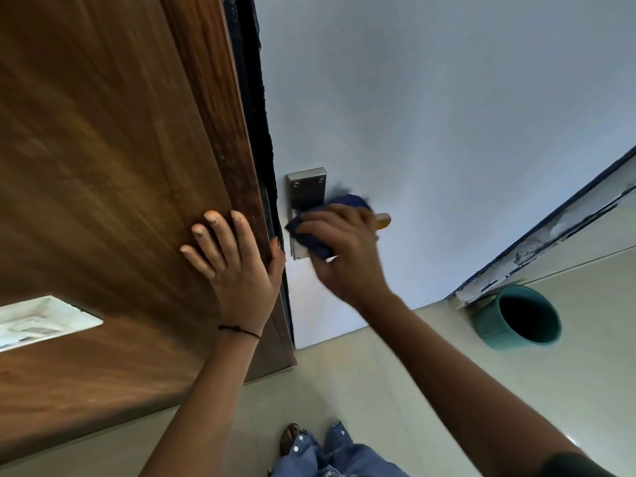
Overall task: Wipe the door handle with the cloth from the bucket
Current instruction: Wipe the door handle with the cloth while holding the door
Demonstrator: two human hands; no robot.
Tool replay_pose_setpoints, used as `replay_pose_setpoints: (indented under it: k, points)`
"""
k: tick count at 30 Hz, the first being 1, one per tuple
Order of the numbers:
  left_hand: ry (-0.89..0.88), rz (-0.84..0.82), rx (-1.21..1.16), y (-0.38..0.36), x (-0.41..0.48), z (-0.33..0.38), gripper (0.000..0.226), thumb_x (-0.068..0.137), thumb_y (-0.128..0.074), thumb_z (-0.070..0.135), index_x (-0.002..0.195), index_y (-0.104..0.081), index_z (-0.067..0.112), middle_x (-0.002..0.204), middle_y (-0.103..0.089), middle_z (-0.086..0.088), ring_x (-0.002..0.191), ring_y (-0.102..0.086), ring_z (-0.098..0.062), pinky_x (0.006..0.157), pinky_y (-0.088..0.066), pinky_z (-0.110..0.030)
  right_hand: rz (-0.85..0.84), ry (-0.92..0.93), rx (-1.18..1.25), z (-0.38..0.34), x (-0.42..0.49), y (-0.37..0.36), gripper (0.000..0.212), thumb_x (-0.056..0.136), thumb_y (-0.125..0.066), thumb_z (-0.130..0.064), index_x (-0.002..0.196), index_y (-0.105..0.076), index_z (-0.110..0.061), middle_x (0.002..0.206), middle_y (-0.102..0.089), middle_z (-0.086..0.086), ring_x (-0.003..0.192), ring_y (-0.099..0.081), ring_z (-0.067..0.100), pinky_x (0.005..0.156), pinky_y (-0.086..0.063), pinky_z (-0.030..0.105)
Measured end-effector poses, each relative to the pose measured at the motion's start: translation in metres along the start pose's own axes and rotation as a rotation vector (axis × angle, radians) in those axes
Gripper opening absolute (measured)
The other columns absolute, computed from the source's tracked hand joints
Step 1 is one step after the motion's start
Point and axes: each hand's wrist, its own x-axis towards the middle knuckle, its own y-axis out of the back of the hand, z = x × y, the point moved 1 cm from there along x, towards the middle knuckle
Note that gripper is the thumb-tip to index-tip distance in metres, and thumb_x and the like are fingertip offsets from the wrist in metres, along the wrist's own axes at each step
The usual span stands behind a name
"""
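Note:
A dark blue cloth (311,235) is bunched in my right hand (347,249) and pressed over the door handle. Only the handle's brass tip (383,221) pokes out past my fingers, and its steel backplate (305,187) shows above the cloth on the pale door. My left hand (237,259) lies flat with fingers spread on the brown wooden panel (113,160), thumb hooked around its edge. The teal bucket (518,318) stands on the floor at the right, its inside dark; I cannot see anything in it.
The pale door (430,108) fills the upper right. A chipped dark-edged skirting strip (547,239) runs down to the bucket. Beige floor tiles (361,383) lie below, with my jeans and one sandalled foot (289,438) at the bottom.

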Motion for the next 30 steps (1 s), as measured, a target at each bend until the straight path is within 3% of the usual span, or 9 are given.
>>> replay_pose_setpoints:
  k: [4, 9, 11, 13, 15, 19, 22, 26, 30]
  points:
    - [0.003, -0.02, -0.019, 0.001, 0.0, -0.002, 0.082, 0.086, -0.06, 0.036, 0.142, -0.01, 0.002, 0.137, -0.017, -0.03, 0.124, -0.017, -0.049, 0.113, 0.005, -0.052, -0.039, 0.118, -0.065, 0.0, -0.01, -0.009, 0.023, 0.081, -0.062, -0.02, 0.1, -0.075, -0.019, 0.113, -0.073, -0.004, 0.115, -0.06, 0.026, 0.095, -0.037, 0.043]
    - [0.005, -0.011, 0.006, 0.001, 0.001, -0.001, 0.082, 0.085, -0.06, 0.037, 0.141, -0.011, 0.002, 0.137, -0.02, -0.028, 0.123, -0.019, -0.049, 0.113, 0.004, -0.052, 0.113, -0.181, -0.042, 0.045, -0.011, 0.022, 0.03, 0.074, -0.063, -0.01, 0.101, -0.075, -0.015, 0.11, -0.074, -0.002, 0.11, -0.063, 0.028, 0.096, -0.032, 0.038]
    - [0.006, -0.007, 0.003, 0.0, 0.002, -0.001, 0.081, 0.085, -0.059, 0.036, 0.141, -0.011, 0.003, 0.137, -0.02, -0.028, 0.123, -0.018, -0.049, 0.114, 0.006, -0.05, 0.109, -0.191, -0.034, 0.035, -0.01, 0.017, 0.03, 0.075, -0.061, -0.012, 0.101, -0.075, -0.015, 0.109, -0.074, -0.002, 0.109, -0.063, 0.028, 0.096, -0.032, 0.038]
    - [0.004, -0.017, 0.005, 0.001, 0.002, -0.001, 0.08, 0.086, -0.057, 0.037, 0.141, -0.011, 0.001, 0.137, -0.019, -0.029, 0.123, -0.018, -0.049, 0.111, -0.001, -0.056, 0.078, -0.135, 0.01, 0.01, -0.008, 0.002, 0.032, 0.074, -0.06, -0.012, 0.102, -0.075, -0.015, 0.113, -0.074, -0.001, 0.112, -0.062, 0.028, 0.096, -0.034, 0.04]
    - [-0.007, -0.03, -0.005, 0.001, 0.002, 0.0, 0.079, 0.087, -0.055, 0.037, 0.141, -0.01, 0.001, 0.137, -0.018, -0.03, 0.123, -0.017, -0.05, 0.106, -0.004, -0.057, 0.014, -0.047, 0.008, -0.012, -0.013, -0.012, 0.034, 0.08, -0.056, -0.023, 0.11, -0.072, -0.017, 0.122, -0.07, 0.0, 0.122, -0.056, 0.027, 0.101, -0.034, 0.042]
    - [0.008, -0.027, -0.025, 0.001, 0.001, -0.003, 0.079, 0.088, -0.057, 0.035, 0.142, -0.01, 0.001, 0.138, -0.016, -0.031, 0.124, -0.015, -0.05, 0.114, 0.009, -0.051, -0.1, -0.02, -0.067, -0.004, -0.027, -0.014, 0.05, 0.086, -0.049, -0.042, 0.132, -0.059, -0.023, 0.144, -0.054, -0.004, 0.139, -0.039, 0.02, 0.11, -0.026, 0.04]
    - [0.01, -0.025, -0.012, 0.0, 0.001, -0.002, 0.072, 0.09, -0.051, 0.037, 0.139, -0.018, -0.003, 0.137, -0.018, -0.032, 0.123, -0.016, -0.051, 0.108, -0.003, -0.058, -0.003, -0.171, -0.141, 0.037, -0.024, 0.006, 0.048, 0.089, -0.051, -0.049, 0.13, -0.061, -0.026, 0.14, -0.057, -0.006, 0.133, -0.044, 0.021, 0.103, -0.026, 0.038]
    - [0.023, -0.017, -0.01, -0.001, 0.002, -0.001, 0.067, 0.091, -0.05, 0.036, 0.136, -0.023, -0.005, 0.136, -0.018, -0.031, 0.123, -0.017, -0.051, 0.114, 0.007, -0.051, 0.124, -0.35, -0.083, 0.073, -0.023, 0.021, 0.038, 0.09, -0.06, -0.039, 0.122, -0.067, -0.019, 0.131, -0.065, -0.003, 0.112, -0.056, 0.03, 0.091, -0.04, 0.041]
    - [0.018, -0.007, 0.0, -0.004, 0.0, 0.0, 0.07, 0.09, -0.051, 0.035, 0.138, -0.019, -0.005, 0.136, -0.019, -0.032, 0.122, -0.018, -0.052, 0.105, -0.009, -0.061, 0.214, -0.288, -0.121, 0.052, -0.024, 0.006, 0.031, 0.086, -0.069, -0.023, 0.116, -0.071, -0.014, 0.127, -0.067, 0.004, 0.111, -0.053, 0.037, 0.089, -0.047, 0.046]
